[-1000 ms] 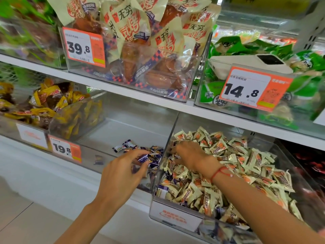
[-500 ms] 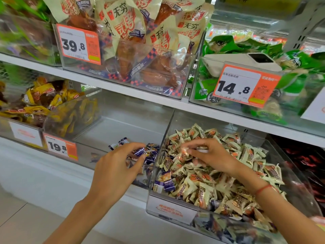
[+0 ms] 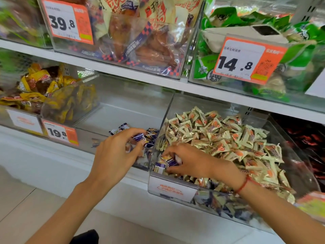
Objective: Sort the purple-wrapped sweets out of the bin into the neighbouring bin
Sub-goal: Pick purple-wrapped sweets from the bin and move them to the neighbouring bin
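Right hand [image 3: 191, 161] is pinching purple sweet [image 3: 169, 162] at its fingertips; left hand [image 3: 116, 152] is gripping purple sweets [image 3: 139, 137]. Light, crinkly, slippery wrappers; probably best pinching the twisted ends.

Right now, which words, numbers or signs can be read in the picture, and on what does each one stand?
"39.8": orange price tag on the upper left bin.
"14.8": orange price tag on the upper right bin.
"19.8": small price tag on the lower left bin.
Small Chinese print and barcodes on these tags: too small to read.
Label on the front of the sweets bin: blurred.
Print on the snack bags and the sweet wrappers: not readable.
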### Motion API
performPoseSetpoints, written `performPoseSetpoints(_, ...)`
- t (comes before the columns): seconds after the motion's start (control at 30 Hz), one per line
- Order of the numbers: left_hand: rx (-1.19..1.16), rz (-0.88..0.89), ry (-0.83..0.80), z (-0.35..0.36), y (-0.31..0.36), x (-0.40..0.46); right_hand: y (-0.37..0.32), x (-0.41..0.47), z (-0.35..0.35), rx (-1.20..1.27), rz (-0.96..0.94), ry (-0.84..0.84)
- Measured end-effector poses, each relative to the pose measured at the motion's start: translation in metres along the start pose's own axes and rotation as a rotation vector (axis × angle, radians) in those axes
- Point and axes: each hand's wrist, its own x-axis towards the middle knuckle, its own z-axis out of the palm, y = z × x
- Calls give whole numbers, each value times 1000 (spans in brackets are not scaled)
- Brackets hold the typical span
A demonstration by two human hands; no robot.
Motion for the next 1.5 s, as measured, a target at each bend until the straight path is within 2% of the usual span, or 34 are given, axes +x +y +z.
performPoseSetpoints(0.13,-15,36,31,-2,0,0,13,-11,-3,338,30,69)
performPoseSetpoints(0.23,-86,25,118,-3,0,4,3,-22,-13,569,37,359)
performPoseSetpoints(0.3,-136,24,204,-4,-1,8,-11,-16,-19,610,-6,534)
performPoseSetpoints(0.4,-97,24,269,0,-7,14,-34,15,-25,480,-125,613)
performPoseSetpoints(0.5,-50,-21,229,9,-16,18,-41,54,-29,201,-155,574)
performPoseSetpoints(0.57,-32,-63,141,15,-18,18,-34,71,-31,66,-117,421)
performPoseSetpoints(0.63,2,-83,22,18,-17,17,-24,72,-33,33,-67,294)
performPoseSetpoints(0.7,55,-39,-33,19,-14,15,-17,57,-34,40,-70,370)
performPoseSetpoints(0.77,46,15,-27,13,-8,14,-15,30,-36,79,-72,506)
performPoseSetpoints(0.8,19,45,-26,10,-4,12,-11,16,-34,118,-69,518)
performPoseSetpoints(0.83,-16,79,-30,6,2,10,-8,2,-32,159,-66,466)
performPoseSetpoints(0.93,-79,143,-81,2,13,-5,0,-16,-12,187,-42,103)
performPoseSetpoints(0.97,-67,157,-100,2,14,-10,2,-14,-4,134,-54,33)
performPoseSetpoints(1.03,-23,169,-118,4,13,-16,0,-7,7,58,-61,20)
performPoseSetpoints(1.17,0,156,-44,3,17,-20,-1,-4,2,263,-64,58)
performPoseSetpoints(1.27,-35,173,-17,6,27,-23,2,-15,-12,552,-8,193)
performPoseSetpoints(1.4,-51,213,14,13,37,-22,-9,-33,-21,858,-26,358)
performPoseSetpoints(1.5,-105,216,82,13,40,-19,-13,-37,-22,1006,-4,396)
